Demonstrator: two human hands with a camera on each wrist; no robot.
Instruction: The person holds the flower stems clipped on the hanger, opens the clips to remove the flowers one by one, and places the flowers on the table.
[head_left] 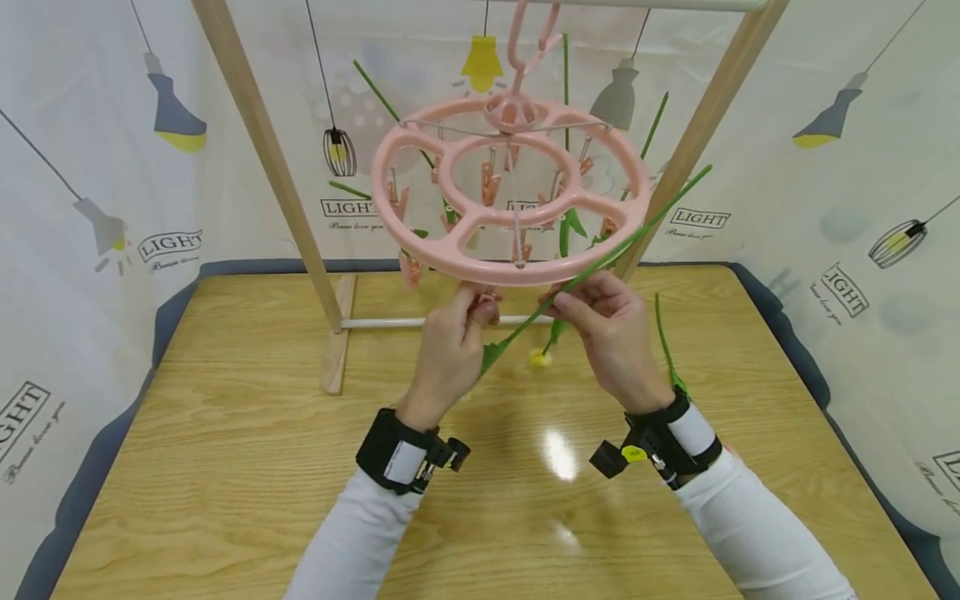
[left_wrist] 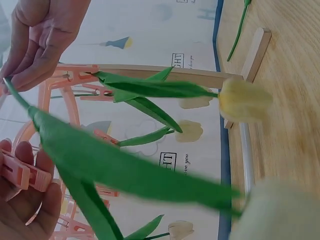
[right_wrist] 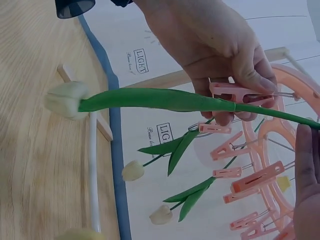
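Under the pink rack (head_left: 480,268), hands (head_left: 450,342) (head_left: 618,337) pinch a peg (left_wrist: 19,174) (left) and tulip stem (right_wrist: 274,115) (right).

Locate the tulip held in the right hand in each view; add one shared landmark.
Head: tulip centre-right, slanting down past the right hand to the left hand.
Left wrist: tulip in foreground, upper left to lower right, bloom blurred.
Right wrist: tulip across the upper half, bloom left.
Shared landmark: white rod, low on the stand.

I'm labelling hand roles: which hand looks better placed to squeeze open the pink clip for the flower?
Probably the left hand: it pinches the clip between its fingers, while the right hand holds the stem.
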